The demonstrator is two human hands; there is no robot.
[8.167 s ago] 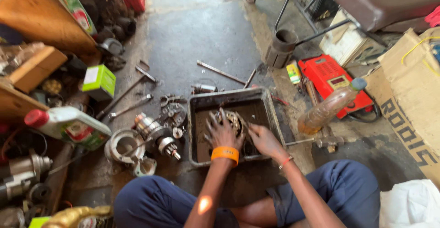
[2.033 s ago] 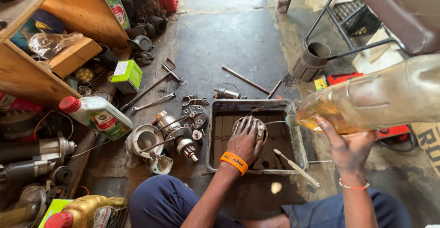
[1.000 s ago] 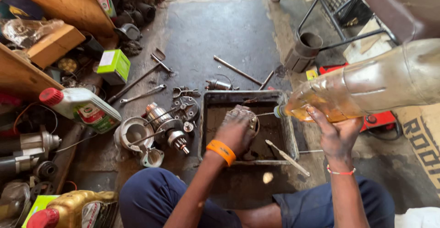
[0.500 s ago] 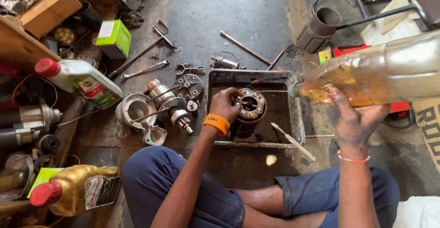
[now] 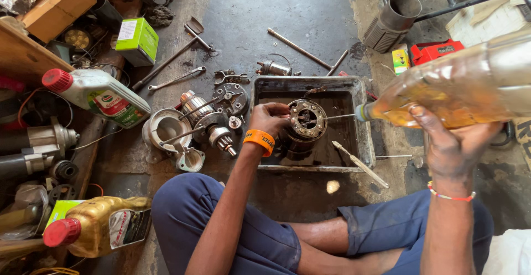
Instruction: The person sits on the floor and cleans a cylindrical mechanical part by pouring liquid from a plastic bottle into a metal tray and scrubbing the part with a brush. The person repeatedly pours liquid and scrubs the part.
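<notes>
Inside the tray, the left hand grips the round motor part by its rim. The right hand, just right of the tray, wraps around a tilted bottle squirting a thin stream onto the part.

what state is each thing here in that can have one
plastic bottle: tipped sideways in the right hand, a thin jet squirting out
round metal part: held on edge in the tray by the left hand
metal tray: dirty liquid in the bottom
white oil jug: lying down, red cap on
gold oil jug: lying down, capped
</notes>
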